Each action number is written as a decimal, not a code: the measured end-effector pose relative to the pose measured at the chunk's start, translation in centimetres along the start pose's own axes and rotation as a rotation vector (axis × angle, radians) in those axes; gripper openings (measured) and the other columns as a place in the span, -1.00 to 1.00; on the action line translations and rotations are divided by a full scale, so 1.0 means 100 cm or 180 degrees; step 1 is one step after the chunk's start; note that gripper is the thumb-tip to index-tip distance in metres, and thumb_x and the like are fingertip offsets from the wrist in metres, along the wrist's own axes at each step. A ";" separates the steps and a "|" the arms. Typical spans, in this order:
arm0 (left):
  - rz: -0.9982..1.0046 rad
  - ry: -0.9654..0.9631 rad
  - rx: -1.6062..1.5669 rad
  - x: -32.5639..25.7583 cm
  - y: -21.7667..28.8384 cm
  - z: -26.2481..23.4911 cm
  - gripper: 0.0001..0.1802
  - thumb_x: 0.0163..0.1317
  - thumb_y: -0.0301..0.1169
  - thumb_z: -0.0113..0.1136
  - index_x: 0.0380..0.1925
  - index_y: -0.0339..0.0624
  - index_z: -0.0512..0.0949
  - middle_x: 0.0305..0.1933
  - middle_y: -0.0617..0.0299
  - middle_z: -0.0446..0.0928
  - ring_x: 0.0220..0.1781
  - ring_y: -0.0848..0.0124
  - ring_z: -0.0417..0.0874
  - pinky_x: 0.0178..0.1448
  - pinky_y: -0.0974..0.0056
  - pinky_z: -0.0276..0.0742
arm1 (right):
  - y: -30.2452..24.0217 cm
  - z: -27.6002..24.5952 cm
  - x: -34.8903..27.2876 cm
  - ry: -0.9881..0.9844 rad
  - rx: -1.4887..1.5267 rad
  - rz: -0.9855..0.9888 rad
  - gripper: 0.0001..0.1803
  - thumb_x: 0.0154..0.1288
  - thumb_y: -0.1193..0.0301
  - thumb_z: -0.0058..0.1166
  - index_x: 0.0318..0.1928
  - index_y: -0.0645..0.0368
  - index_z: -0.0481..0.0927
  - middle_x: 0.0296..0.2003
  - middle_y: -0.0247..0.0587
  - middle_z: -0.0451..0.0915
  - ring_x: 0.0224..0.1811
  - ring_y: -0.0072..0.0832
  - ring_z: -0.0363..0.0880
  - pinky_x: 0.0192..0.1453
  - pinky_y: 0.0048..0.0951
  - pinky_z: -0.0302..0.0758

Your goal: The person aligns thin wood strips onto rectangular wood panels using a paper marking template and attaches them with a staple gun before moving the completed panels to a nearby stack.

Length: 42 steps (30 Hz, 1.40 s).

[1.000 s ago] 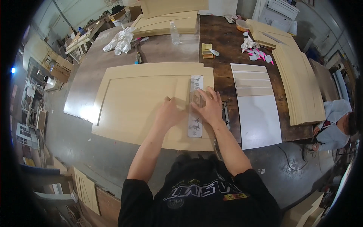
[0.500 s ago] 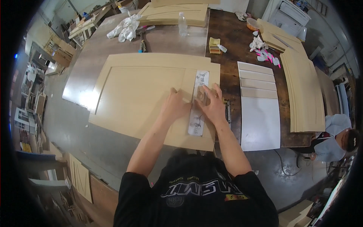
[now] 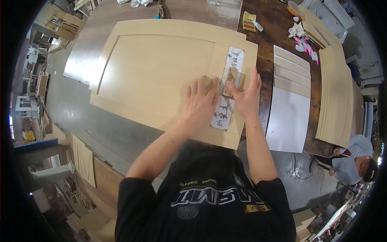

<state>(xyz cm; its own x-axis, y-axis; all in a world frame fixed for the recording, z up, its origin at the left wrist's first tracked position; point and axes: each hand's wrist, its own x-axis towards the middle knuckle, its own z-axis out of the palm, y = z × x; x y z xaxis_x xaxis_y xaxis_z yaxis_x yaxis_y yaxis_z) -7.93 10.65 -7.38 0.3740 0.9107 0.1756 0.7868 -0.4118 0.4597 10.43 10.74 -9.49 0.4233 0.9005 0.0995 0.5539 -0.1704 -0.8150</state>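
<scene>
Nearest us, past our black shirt [image 3: 225, 193], both hands lie over the right end of a pale panel [image 3: 161, 60], a little apart from each other. Our left hand [image 3: 200, 99] is palm down with loosely bent fingers, beside the left edge of a white strip [image 3: 221, 115]. Our right hand [image 3: 248, 97] is spread, its thumb on a brown block [image 3: 232, 75] lying on the strip, its fingers reaching toward the panel's edge. Neither looks clamped on anything; we cannot tell how hard they press, or whether the block is fixed to the strip.

The strip could skew, we judge, if the thumb pushes the block sideways; the panel, whose near edge seems to overhang the table [image 3: 265, 60], might shift if we lean on it unevenly.

The strip's long axis runs away from us, far end leaning right, about parallel to the panel's right edge and across the panel's own length. The block lines up with it.

Farther right, a white board [image 3: 287, 125] carries pale slats [image 3: 288, 76]; beyond are a panel stack [image 3: 334, 97] and, past the panel's far corner, a yellow holder [image 3: 248, 20].
</scene>
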 end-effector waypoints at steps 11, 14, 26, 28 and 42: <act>0.0946 -0.0812 0.0386 0.060 -0.040 -0.029 -0.42 0.43 -0.24 0.21 0.41 -0.15 0.44 0.53 0.10 0.37 0.65 0.08 0.25 0.64 -0.22 0.16 | -0.006 -0.009 0.003 -0.0329 -0.0126 0.0141 0.12 0.23 -0.04 0.46 0.61 0.22 0.15 0.41 0.27 0.34 0.50 0.08 0.32 0.55 -0.05 0.33; 0.1114 -0.1155 0.0579 0.106 -0.044 -0.040 -0.32 0.42 -0.14 0.24 0.44 -0.22 0.39 0.57 0.07 0.31 0.68 0.07 0.19 0.67 -0.24 0.11 | 0.002 -0.010 0.002 -0.0323 -0.0171 -0.0019 0.13 0.23 -0.04 0.46 0.62 0.18 0.13 0.42 0.27 0.31 0.49 0.08 0.33 0.53 -0.05 0.36; 0.1790 -0.1047 0.0766 0.138 -0.073 -0.013 -0.08 0.37 0.11 0.23 0.57 -0.15 0.22 0.68 0.08 0.13 0.76 0.06 -0.02 0.78 -0.21 -0.17 | 0.039 -0.006 0.006 -0.0100 0.1603 0.0262 -0.03 0.47 -0.13 0.14 0.66 0.05 0.06 0.46 0.19 0.33 0.47 0.02 0.40 0.45 -0.03 0.47; 0.1726 -0.0773 0.0615 0.131 -0.077 -0.012 -0.08 0.36 0.12 0.23 0.57 -0.15 0.23 0.69 0.06 0.13 0.76 0.07 -0.02 0.78 -0.20 -0.19 | 0.039 -0.002 -0.004 0.0274 0.3974 0.1434 -0.18 0.65 -0.23 -0.25 0.67 -0.05 0.07 0.30 0.03 0.57 0.30 -0.22 0.57 0.38 -0.15 0.51; 0.1105 -0.0417 -0.0596 0.126 -0.100 -0.034 -0.31 0.25 -0.07 0.31 0.29 -0.27 0.57 0.57 0.10 0.35 0.68 0.15 0.18 0.75 -0.03 -0.01 | 0.100 0.024 0.015 0.0114 0.1017 0.1140 -0.32 0.56 -0.12 0.05 0.45 0.03 0.41 -0.03 -0.20 0.68 -0.11 -0.42 0.65 0.03 -0.31 0.64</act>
<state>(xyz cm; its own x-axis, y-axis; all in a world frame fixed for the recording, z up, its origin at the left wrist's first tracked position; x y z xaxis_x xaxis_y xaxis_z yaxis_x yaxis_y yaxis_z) -12.76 26.32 -6.76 0.6702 0.7018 0.2415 0.5046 -0.6695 0.5451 14.91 11.33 -18.87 0.5749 0.7923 -0.2045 0.1232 -0.3309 -0.9356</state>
